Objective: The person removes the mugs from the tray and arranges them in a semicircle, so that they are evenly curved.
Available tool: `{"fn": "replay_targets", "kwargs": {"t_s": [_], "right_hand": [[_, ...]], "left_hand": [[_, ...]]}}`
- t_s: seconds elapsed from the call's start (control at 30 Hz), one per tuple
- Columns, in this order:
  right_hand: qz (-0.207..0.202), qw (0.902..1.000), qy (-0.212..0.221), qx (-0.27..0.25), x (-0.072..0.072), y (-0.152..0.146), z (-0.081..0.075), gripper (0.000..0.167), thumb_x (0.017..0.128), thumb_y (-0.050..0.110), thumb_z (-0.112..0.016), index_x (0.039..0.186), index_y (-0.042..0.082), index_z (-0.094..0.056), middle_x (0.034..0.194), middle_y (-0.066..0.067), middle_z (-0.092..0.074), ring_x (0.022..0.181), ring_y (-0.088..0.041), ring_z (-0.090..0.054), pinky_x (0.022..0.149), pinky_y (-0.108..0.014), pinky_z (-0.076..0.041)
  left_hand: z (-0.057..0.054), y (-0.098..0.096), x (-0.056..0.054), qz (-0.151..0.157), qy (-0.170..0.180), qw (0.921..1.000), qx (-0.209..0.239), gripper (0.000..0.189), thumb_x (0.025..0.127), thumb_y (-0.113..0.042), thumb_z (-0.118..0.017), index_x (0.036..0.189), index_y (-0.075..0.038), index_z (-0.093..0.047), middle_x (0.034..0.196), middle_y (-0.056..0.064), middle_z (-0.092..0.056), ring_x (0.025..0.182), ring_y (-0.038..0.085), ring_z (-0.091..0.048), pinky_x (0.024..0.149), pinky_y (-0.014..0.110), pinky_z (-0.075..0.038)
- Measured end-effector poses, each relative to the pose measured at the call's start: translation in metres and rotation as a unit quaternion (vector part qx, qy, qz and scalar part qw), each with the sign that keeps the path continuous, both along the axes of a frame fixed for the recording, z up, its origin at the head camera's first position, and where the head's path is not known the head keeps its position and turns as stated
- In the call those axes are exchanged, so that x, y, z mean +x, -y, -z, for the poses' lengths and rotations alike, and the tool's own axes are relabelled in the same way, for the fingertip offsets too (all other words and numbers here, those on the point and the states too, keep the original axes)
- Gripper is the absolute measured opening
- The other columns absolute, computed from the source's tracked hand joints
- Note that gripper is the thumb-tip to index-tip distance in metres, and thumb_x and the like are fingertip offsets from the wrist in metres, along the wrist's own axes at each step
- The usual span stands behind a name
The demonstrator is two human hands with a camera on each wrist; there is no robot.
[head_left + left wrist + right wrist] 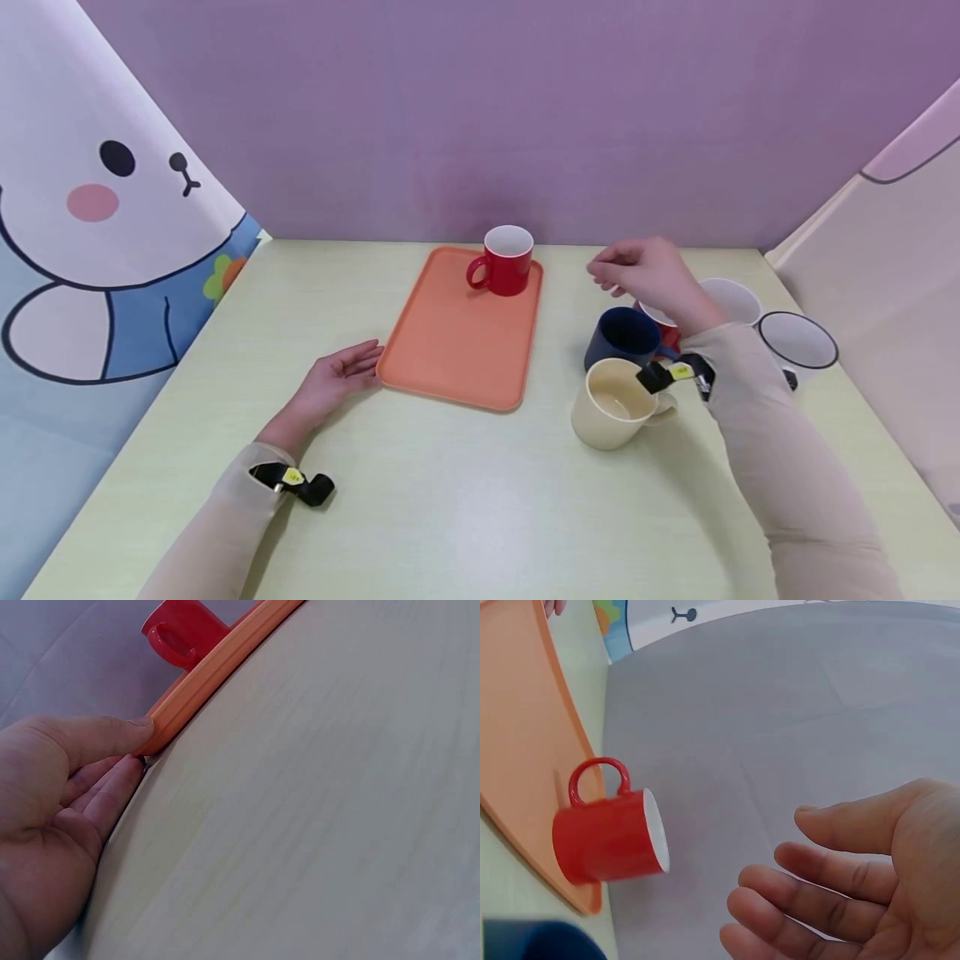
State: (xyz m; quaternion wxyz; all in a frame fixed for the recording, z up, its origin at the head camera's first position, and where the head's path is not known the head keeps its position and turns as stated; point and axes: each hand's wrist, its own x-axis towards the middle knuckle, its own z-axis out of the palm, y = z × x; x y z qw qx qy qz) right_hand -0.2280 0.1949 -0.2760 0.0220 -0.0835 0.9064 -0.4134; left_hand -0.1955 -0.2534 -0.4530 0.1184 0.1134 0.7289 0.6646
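An orange tray (461, 346) lies on the table with a red mug (512, 273) upright at its far right corner, handle to the left. At the tray's near left corner, my left hand (339, 382) touches the rim with thumb and fingertips, its fingers fairly straight. My right hand (651, 273) hovers right of the tray, fingers loosely bent and holding nothing. Below and beside it stand a dark blue mug (606, 353) and a second red mug (670, 336), partly hidden by that hand. In the right wrist view, the red mug (604, 840) is apart from the fingers.
A cream mug (600, 421) stands in front of the blue one, its handle to the right. Behind my right forearm are a white mug (733, 298) and a white mug with a dark rim (798, 340). A purple backdrop (480, 117) rises at the table's far edge.
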Motion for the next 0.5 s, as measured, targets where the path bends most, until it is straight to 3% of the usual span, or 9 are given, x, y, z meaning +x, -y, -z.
{"fn": "replay_targets", "kwargs": {"t_s": [0.2, 0.37, 0.5], "right_hand": [[-0.029, 0.9994, 0.016, 0.01, -0.024, 0.03, 0.011, 0.027, 0.097, 0.02, -0.065, 0.109, -0.003, -0.071, 0.096, -0.018, -0.071, 0.082, -0.025, -0.066, 0.073, -0.033, -0.061], [-0.04, 0.9984, 0.033, 0.026, -0.042, 0.054, 0.019, 0.026, 0.096, 0.021, -0.065, 0.107, -0.001, -0.072, 0.096, -0.017, -0.07, 0.085, -0.029, -0.065, 0.077, -0.039, -0.061], [-0.047, 0.9976, 0.046, 0.023, -0.052, 0.071, 0.023, 0.025, 0.095, 0.021, -0.065, 0.107, 0.0, -0.072, 0.096, -0.015, -0.069, 0.084, -0.027, -0.063, 0.075, -0.037, -0.061]], "left_hand": [[0.0, 0.001, 0.0, -0.001, 0.004, 1.0, -0.003, 0.065, 0.092, 0.01, -0.062, 0.15, 0.01, -0.032, 0.147, 0.032, -0.041, 0.116, 0.006, -0.06, 0.096, 0.024, -0.051], [0.001, 0.001, 0.0, -0.002, 0.009, 1.0, 0.0, 0.065, 0.092, 0.01, -0.062, 0.15, 0.009, -0.032, 0.147, 0.031, -0.041, 0.117, 0.007, -0.06, 0.097, 0.024, -0.051], [0.001, 0.001, 0.0, 0.0, 0.008, 1.0, 0.004, 0.065, 0.092, 0.011, -0.062, 0.15, 0.01, -0.032, 0.147, 0.032, -0.041, 0.115, 0.006, -0.061, 0.097, 0.024, -0.051]]}}
